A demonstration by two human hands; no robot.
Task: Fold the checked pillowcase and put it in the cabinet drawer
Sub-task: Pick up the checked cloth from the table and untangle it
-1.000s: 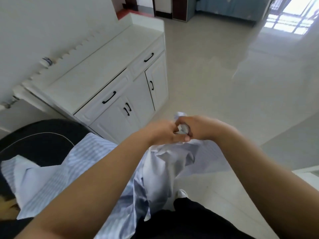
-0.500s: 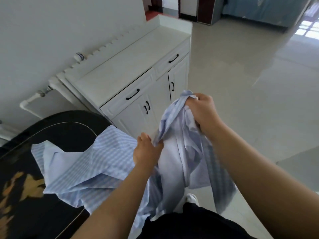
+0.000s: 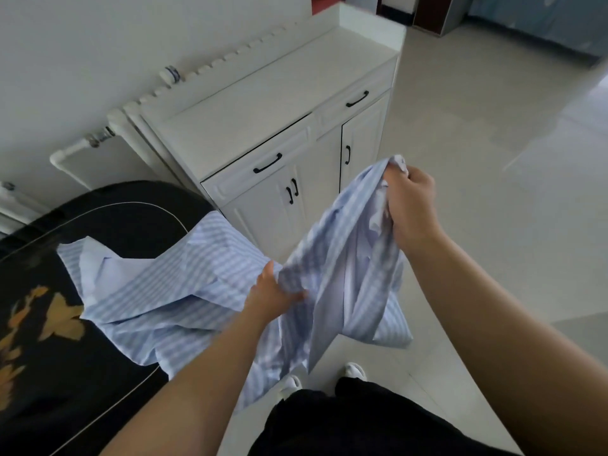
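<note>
Our right fingers (image 3: 393, 189) were curled shut around a bunched corner of the checked pillowcase (image 3: 210, 291), so that the right hand (image 3: 409, 209) held that end up in the air, out over the floor (image 3: 493, 192) and in front of the cabinet (image 3: 279, 103). Our left fingers (image 3: 289, 296) pinched a gathered fold lower down the same cloth, the left hand (image 3: 269, 292) sitting near the corner of the dark table (image 3: 49, 373) where the fabric left the surface. We judged that the two grips were placed apart on one edge so that the cloth could be drawn out and straightened between them, the high hand taking the weight and the low one finding the seam. The pillowcase was crumpled, not yet folded: its far part lay spread on the table's near right corner, one pale flap turned over, while the rest hung off the table edge in loose drapes between our hands and down toward our shoes (image 3: 353, 370). The table served as a rest for the slack, we thought, so that less of it dragged. The cabinet stood just beyond the table against the wall, and the cabinet drawer (image 3: 263, 169) nearest us, with its black handle, was shut, with a second shut drawer beside it. Folding looked barely begun and the stowing not started.
</note>
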